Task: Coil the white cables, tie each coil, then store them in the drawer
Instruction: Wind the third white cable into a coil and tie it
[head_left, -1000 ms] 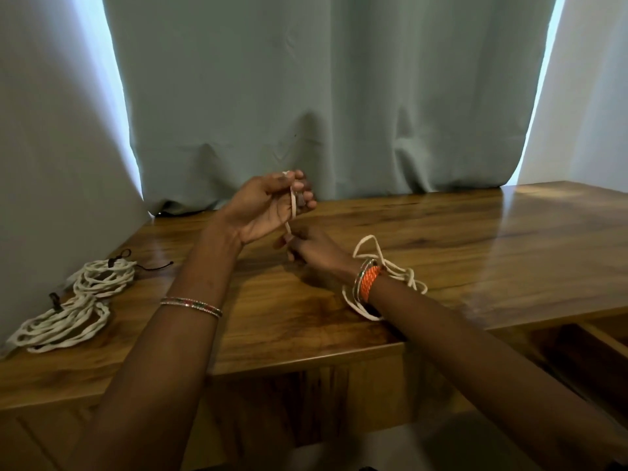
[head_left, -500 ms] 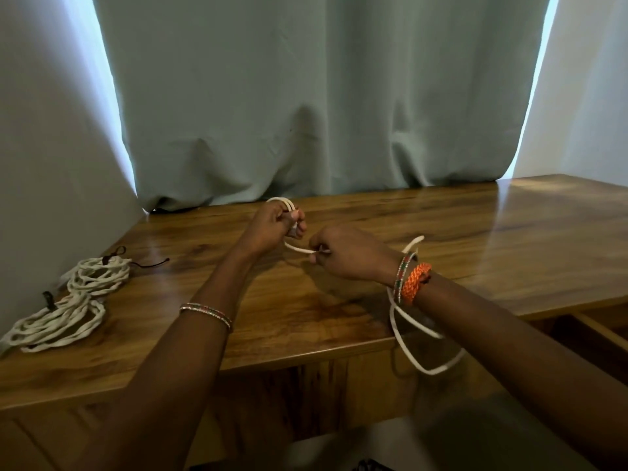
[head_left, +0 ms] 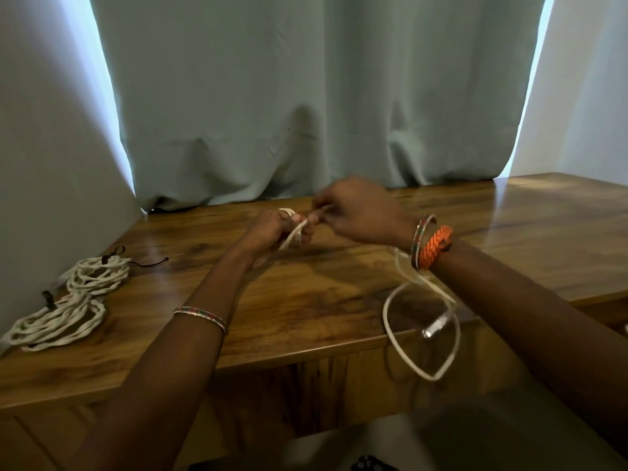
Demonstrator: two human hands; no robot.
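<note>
My left hand [head_left: 272,229] is closed around a few small loops of a white cable [head_left: 390,321] above the middle of the wooden desk [head_left: 323,300]. Close beside it, my right hand [head_left: 360,212] pinches the same cable between its fingertips. The loose rest of the cable runs under my right wrist and hangs in a big loop over the desk's front edge, its metal plug [head_left: 436,326] dangling. Two tied white coils [head_left: 68,300] with dark ties lie at the desk's far left.
A grey-green curtain [head_left: 306,96] hangs behind the desk, touching its back edge. A wall closes the left side. At the lower right, below the desk top, part of a wooden drawer or shelf [head_left: 608,314] shows.
My right hand has lifted and moved back over the left, laying cable around it. The hanging loop has swung lower over the desk edge and its plug has come into sight.
</note>
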